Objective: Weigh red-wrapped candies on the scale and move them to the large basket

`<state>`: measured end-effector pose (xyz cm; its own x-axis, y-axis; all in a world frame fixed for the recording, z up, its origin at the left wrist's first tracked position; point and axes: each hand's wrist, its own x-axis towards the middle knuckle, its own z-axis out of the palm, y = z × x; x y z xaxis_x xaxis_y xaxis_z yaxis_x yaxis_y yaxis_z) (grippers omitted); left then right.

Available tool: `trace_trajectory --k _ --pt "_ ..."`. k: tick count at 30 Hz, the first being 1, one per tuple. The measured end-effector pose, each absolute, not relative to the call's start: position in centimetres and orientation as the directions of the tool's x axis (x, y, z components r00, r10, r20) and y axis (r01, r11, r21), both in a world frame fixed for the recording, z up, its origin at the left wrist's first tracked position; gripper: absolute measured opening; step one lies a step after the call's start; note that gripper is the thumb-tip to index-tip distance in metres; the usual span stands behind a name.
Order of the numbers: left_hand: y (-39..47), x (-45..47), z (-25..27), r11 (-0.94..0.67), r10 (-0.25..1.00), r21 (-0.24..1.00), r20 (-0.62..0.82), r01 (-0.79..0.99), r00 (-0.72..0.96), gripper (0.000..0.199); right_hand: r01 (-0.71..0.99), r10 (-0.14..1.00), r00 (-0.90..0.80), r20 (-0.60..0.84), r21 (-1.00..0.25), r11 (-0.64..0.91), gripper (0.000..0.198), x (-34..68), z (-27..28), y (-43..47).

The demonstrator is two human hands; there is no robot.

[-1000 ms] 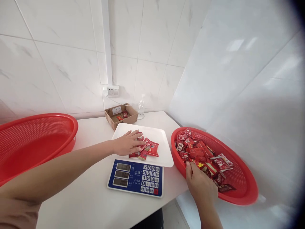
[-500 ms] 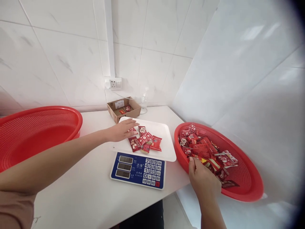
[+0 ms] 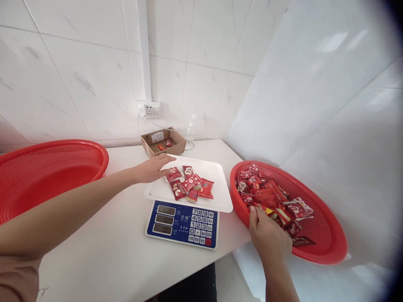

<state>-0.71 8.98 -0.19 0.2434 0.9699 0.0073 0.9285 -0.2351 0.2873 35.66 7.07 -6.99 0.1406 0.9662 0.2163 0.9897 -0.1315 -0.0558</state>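
Observation:
My left hand [image 3: 153, 169] reaches over the left edge of the white weighing tray [image 3: 218, 200]. Its fingers are stretched out, with the thumb beside a red snack packet [image 3: 174, 173]. Several more small red packets [image 3: 192, 182] lie loosely in the middle of the tray. Below the tray shows the blue keypad panel of a digital scale [image 3: 182, 224]. On the right, my right hand [image 3: 270, 239] is closed round the near rim of a red plastic basket [image 3: 333, 239]; its fingertips are hidden. Many red packets [image 3: 267, 196] fill that basket's left part.
Another red basket [image 3: 75, 167] stands at the left of the white table [image 3: 116, 260]. Behind the tray are a cardboard box [image 3: 174, 147] with a few packets and a clear plastic bottle [image 3: 190, 130]. A wall socket [image 3: 150, 110] with a cable sits above them.
My left hand has drawn back a little to the left, uncovering more of the leftmost packet on the tray. The scale's top reading has changed. My right hand stays on the basket rim.

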Motion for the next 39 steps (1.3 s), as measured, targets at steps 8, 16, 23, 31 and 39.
trace_trajectory --k 8,16,23,31,39 --pt "9.0 -0.1 -0.2 -0.222 0.97 0.288 -0.033 0.932 0.241 0.056 0.989 0.967 0.144 0.212 -0.057 -0.135 0.037 35.6 -6.7 7.1" --pt "8.9 0.0 -0.2 -0.187 0.974 0.296 -0.071 0.937 0.217 0.059 0.988 0.961 0.15 0.233 -0.068 -0.138 0.036 35.8 -7.2 7.2" --pt "9.1 -0.1 -0.9 -0.149 0.979 0.314 -0.09 0.938 0.186 0.065 0.987 0.968 0.156 0.198 -0.061 -0.146 0.039 35.7 -7.1 7.2" --pt "9.7 0.0 -2.0 -0.102 0.987 0.39 -0.074 0.915 0.142 0.061 0.989 0.964 0.145 0.224 -0.054 -0.136 0.039 35.9 -7.4 7.4" --pt "9.9 0.2 -2.0 -0.009 1.0 0.689 0.011 0.724 0.003 0.048 0.99 0.966 0.139 0.22 -0.045 -0.132 0.04 35.7 -7.0 7.1"
